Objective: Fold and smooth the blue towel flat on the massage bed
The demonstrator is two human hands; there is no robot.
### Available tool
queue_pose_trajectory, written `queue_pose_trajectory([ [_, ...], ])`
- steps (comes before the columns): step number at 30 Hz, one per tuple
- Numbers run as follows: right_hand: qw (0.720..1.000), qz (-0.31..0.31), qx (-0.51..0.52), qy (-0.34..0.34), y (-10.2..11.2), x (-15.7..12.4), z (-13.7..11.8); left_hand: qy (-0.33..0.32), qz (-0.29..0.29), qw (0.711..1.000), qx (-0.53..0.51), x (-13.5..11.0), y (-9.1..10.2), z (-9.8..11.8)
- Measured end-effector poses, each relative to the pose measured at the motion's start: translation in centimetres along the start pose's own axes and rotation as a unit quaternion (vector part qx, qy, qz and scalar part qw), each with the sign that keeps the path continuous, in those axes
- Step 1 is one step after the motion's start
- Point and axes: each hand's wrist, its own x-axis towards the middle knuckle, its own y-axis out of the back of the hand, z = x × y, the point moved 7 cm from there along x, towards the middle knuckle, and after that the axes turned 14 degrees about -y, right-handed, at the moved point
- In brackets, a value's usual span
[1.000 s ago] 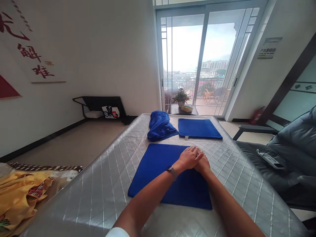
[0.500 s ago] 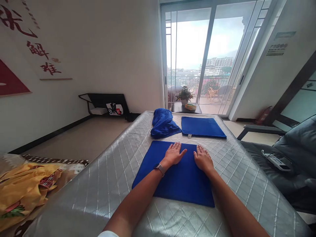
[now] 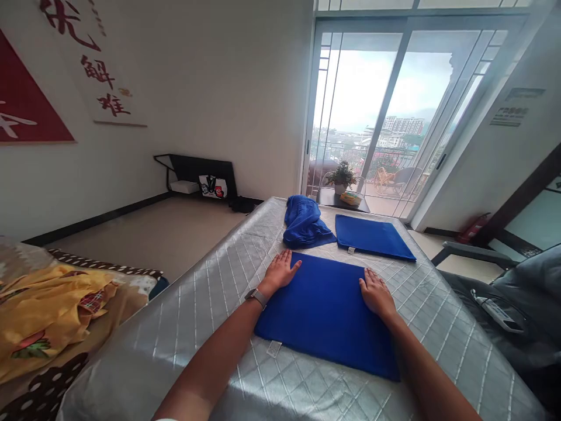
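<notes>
A flat blue folded cloth (image 3: 328, 310) lies before me on a silver quilted table cover (image 3: 210, 316), with a small white tag at its near left edge. My left hand (image 3: 280, 272) rests on the cloth's far left corner, fingers stretched out and thumb apart. On the cloth's right edge lies my right hand (image 3: 377, 292), palm down, fingers extended. Neither hand grips anything. Beyond are a second flat blue folded cloth (image 3: 374, 235) with a tag and a crumpled blue cloth (image 3: 305, 222).
Yellow patterned fabric (image 3: 52, 316) lies at the left. A dark armchair (image 3: 468, 280) stands on the right, with a white power strip (image 3: 499, 313) on its seat. Past the far table edge are a potted plant (image 3: 340, 175) on a small stand and sliding glass doors (image 3: 363, 88).
My hands have moved apart: the left slid outward to the cloth's far left corner, the right to its right edge. The near-left tag now shows. The camera view has shifted.
</notes>
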Motion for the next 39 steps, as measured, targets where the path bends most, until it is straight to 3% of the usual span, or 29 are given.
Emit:
queue_pose_trajectory([
  [7, 0.999, -0.014, -0.039, -0.025, 1.0, -0.4, -0.2, 0.002, 0.013, 1.000, -0.011, -0.1, 0.4, 0.5],
  [13, 0.999, 0.021, -0.041, 0.012, 1.1, -2.7, -0.4, 0.007, 0.022, 1.000, -0.005, -0.3, 0.9, 0.7],
  [18, 1.000, -0.006, -0.021, -0.001, 0.3, -3.9, -0.3, -0.006, 0.083, 0.996, 0.042, -0.9, 3.4, 2.3],
  [21, 1.000, -0.003, -0.011, -0.004, 0.6, -4.1, -0.5, -0.072, 0.085, 0.993, 0.042, -1.0, 4.2, 6.5],
  [27, 1.000, -0.002, -0.011, 0.003, 1.2, -4.5, -0.6, -0.291, 0.088, 0.953, -0.004, 0.0, 2.1, 20.6],
  [29, 1.000, -0.006, -0.023, 0.016, 1.1, -4.8, -0.6, -0.295, 0.077, 0.952, -0.017, 1.3, 0.5, 23.6],
  [31, 0.999, -0.009, -0.029, 0.020, 1.1, -5.0, -0.5, -0.269, 0.045, 0.962, -0.024, 2.7, -1.2, 25.0],
  [35, 1.000, -0.005, -0.023, 0.016, 1.2, -5.1, -0.5, -0.255, -0.015, 0.967, -0.021, 3.9, -3.7, 24.7],
  [39, 1.000, -0.006, -0.003, 0.007, 1.3, -4.8, -0.7, -0.222, -0.031, 0.974, -0.031, 3.2, -3.6, 20.8],
])
